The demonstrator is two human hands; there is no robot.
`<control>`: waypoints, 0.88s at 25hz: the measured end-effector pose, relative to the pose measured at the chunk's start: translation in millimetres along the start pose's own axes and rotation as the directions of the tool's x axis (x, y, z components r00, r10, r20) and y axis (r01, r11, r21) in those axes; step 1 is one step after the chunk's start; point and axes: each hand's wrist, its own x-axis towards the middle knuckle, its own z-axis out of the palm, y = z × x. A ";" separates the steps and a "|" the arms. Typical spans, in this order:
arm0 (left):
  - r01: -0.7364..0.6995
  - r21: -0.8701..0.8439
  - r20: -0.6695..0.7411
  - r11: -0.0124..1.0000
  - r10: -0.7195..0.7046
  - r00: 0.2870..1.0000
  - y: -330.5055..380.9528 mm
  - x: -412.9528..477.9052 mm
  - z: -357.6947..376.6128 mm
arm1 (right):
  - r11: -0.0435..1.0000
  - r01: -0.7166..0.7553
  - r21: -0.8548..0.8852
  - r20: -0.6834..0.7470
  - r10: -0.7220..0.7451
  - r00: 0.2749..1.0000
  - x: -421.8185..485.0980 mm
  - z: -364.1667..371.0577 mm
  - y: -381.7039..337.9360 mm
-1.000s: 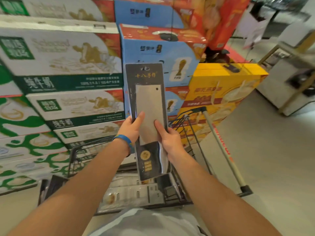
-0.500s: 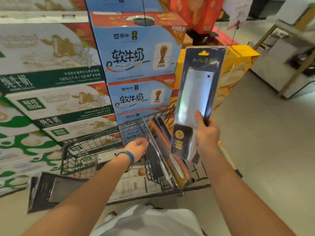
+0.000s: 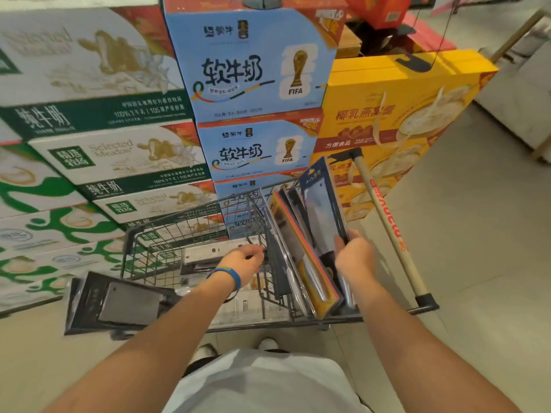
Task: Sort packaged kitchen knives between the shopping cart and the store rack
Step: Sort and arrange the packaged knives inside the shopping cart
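View: head camera, looking down over the cart.
Hands: two, the left hand (image 3: 246,260) with a blue wristband (image 3: 231,275), and the right hand (image 3: 356,256).
Cart: one wire shopping cart (image 3: 179,223) with one beige handle bar (image 3: 387,234) lettered in red.
Upright packs: at least four stood on edge in the cart's rear compartment, counting the held one; a yellow-backed pack (image 3: 311,275) stood among them. I could not count them exactly.
Flat packs: several pale ones (image 3: 208,254) lay in the main basket, too overlapped to count.
Outside pack: one dark knife pack (image 3: 119,302) lay just left of the cart.
Boxes: three blue milk boxes (image 3: 253,70) were stacked behind the cart.
Held pack: the packaged cleaver (image 3: 322,207) was a long dark card with gold lettering on top and a broad silver blade under clear plastic.
Where: it was rightmost of the upright packs, tilted, its lower end down inside the rear compartment.
Right hand: it was clamped on the pack's right edge.
Left hand: fingers curled at the wire divider; I could not tell whether it gripped.
Change: half a second before, the pack was held high in front of the yellow boxes (image 3: 402,108); it had since come down into the cart. The left hand stayed at the divider.
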 end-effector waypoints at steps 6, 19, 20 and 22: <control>0.008 -0.046 0.041 0.999 -0.006 0.999 2.9 -5.1 -0.3 | 0.957 0.010 -0.289 0.264 0.070 0.962 30.5 5.8 -6.8; 0.226 -0.334 -0.193 0.915 -0.302 0.934 -96.8 -33.7 -45.7 | 0.652 0.724 0.225 0.222 -0.758 0.613 -114.4 63.1 -84.0; 0.230 -0.338 -0.209 0.912 -0.311 0.927 -107.7 -34.0 -49.7 | 0.622 0.736 0.267 0.295 -0.780 0.552 -127.2 75.3 -87.7; 0.235 -0.351 -0.226 0.907 -0.325 0.918 -128.4 -32.0 -55.7 | 0.695 0.662 0.281 0.516 -0.691 0.506 -144.4 106.7 -85.7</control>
